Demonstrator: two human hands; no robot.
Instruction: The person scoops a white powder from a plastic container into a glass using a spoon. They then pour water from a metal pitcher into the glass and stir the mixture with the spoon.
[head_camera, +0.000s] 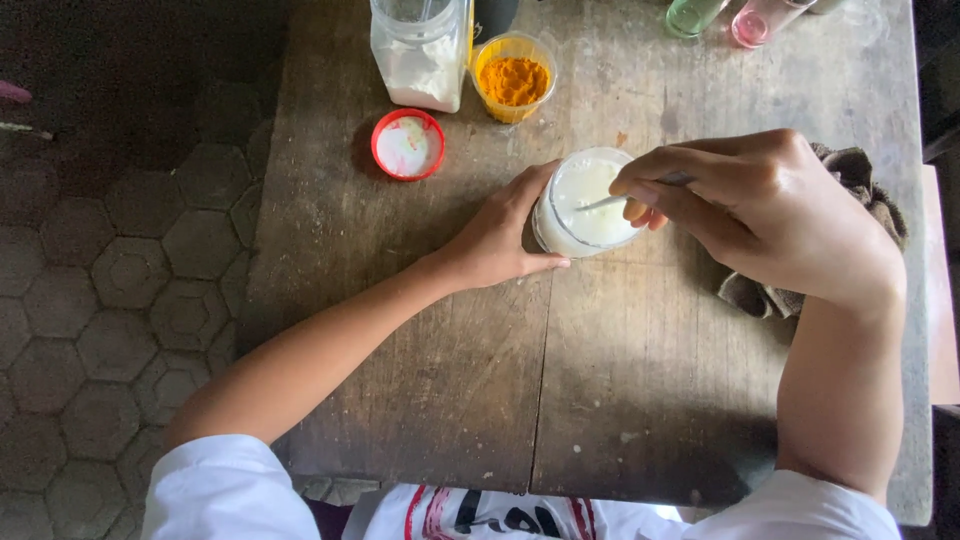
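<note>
Wooden table (620, 380): red lid (408, 144), turmeric cup (513, 78)

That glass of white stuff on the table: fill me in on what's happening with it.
A person's left hand steadies the glass of white liquid on the wooden table, while the right hand holds a thin metal utensil dipped into it. Behind stand a tub of orange powder, a jar of white powder and its red lid. A brown cloth lies under the right hand.
</note>
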